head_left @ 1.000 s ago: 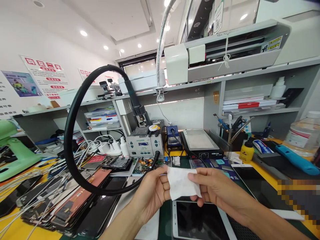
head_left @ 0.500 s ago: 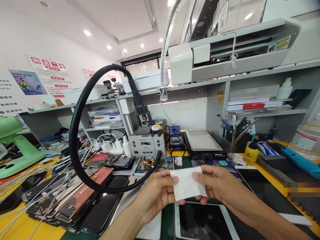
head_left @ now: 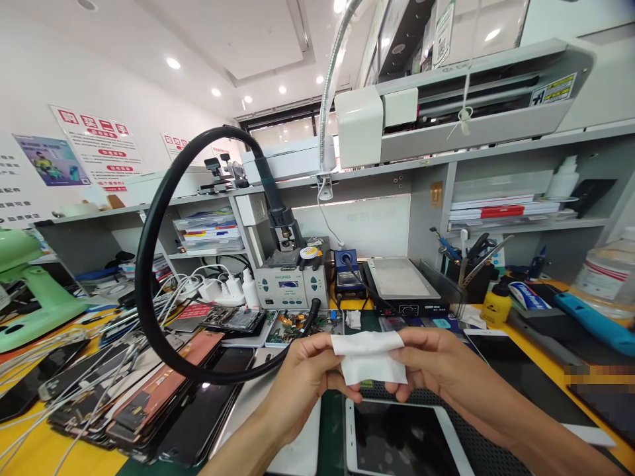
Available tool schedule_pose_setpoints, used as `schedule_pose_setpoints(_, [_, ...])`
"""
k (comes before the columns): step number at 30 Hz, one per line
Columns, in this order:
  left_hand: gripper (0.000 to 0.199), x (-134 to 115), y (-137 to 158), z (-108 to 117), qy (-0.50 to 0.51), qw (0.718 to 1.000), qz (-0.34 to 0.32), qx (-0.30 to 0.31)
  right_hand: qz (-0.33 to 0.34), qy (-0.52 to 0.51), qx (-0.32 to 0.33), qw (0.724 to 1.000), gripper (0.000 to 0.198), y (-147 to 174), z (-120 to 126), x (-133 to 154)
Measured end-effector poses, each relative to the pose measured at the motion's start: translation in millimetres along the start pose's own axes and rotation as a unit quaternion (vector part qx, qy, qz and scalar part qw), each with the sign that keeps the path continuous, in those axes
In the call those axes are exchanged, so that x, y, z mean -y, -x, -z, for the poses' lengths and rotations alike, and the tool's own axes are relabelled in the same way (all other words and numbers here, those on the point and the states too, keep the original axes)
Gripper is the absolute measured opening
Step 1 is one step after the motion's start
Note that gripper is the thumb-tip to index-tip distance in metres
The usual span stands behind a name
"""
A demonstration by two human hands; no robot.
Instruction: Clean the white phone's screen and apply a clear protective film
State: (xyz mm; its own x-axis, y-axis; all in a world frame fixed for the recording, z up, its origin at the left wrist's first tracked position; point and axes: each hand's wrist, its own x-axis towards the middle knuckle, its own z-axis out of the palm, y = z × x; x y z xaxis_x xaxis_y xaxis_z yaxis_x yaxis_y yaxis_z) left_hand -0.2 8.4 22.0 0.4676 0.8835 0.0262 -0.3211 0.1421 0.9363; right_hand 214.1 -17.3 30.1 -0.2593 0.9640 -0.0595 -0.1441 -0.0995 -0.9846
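A small white tissue (head_left: 375, 369) is stretched between my two hands, its top edge folded over toward me. My left hand (head_left: 315, 367) pinches its left side between thumb and fingers. On the other side, my right hand (head_left: 426, 360) grips the right edge in the same way. Just below the tissue lies a white-framed tablet (head_left: 401, 436) with a dark screen, on a black textured mat (head_left: 489, 443). Neither hand touches the tablet.
Stacked phone parts (head_left: 163, 403) and a silver panel (head_left: 292, 443) lie to the left. A hot-air station (head_left: 292, 291) with a looping black hose (head_left: 143, 264) stands behind. Another tablet (head_left: 526, 377), a yellow bottle (head_left: 496, 307) and a tool holder (head_left: 471, 274) are at the right.
The top of the tissue has been folded over between my fingers; before, it was a flat sheet. My hands stay in nearly the same place, and more of the tablet shows.
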Motion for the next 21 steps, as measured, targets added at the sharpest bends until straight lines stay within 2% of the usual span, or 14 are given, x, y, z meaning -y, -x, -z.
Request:
schedule_pose_setpoints(10, [0.014,-3.7,0.9,-1.6,-0.035,0.999,0.004,-0.023,-0.02,-0.009,-0.046,0.999,0.018,2.4,-5.2,4.9])
schedule_pose_setpoints(21, [0.015,-1.5,0.5,1.4,-0.074,0.997,-0.012,-0.021,-0.032,-0.025,-0.05,0.998,0.029,0.0,-3.6,3.2])
